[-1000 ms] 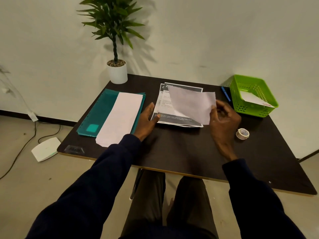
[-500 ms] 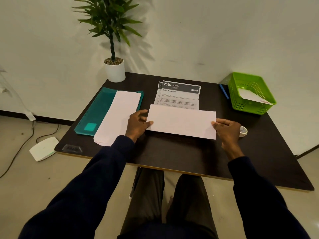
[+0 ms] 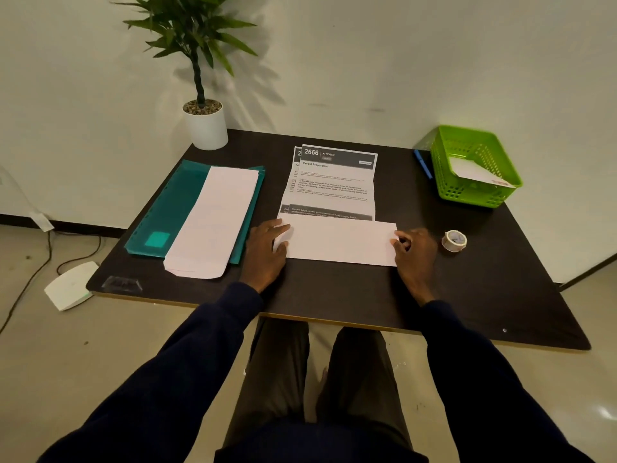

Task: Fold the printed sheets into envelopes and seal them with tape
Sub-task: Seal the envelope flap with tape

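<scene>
A white folded sheet (image 3: 339, 242) lies flat on the dark table (image 3: 334, 295), its long side across. My left hand (image 3: 267, 252) grips its left end and my right hand (image 3: 414, 250) pinches its right end. Just behind it lies a small pile of printed sheets (image 3: 334, 182) headed "2666 KITCHEN". A stack of white envelopes (image 3: 213, 222) rests on a teal folder (image 3: 167, 212) at the left. A roll of tape (image 3: 454, 240) sits to the right of my right hand.
A green basket (image 3: 480, 195) holding a white envelope stands at the back right, with a blue pen (image 3: 423, 165) beside it. A potted plant (image 3: 203, 125) occupies the back left corner. A white box (image 3: 70, 285) and cables lie on the floor at left.
The white sheet was held up in my right hand over the printed sheets; it has come down flat on the table nearer me, with both hands now at its ends.
</scene>
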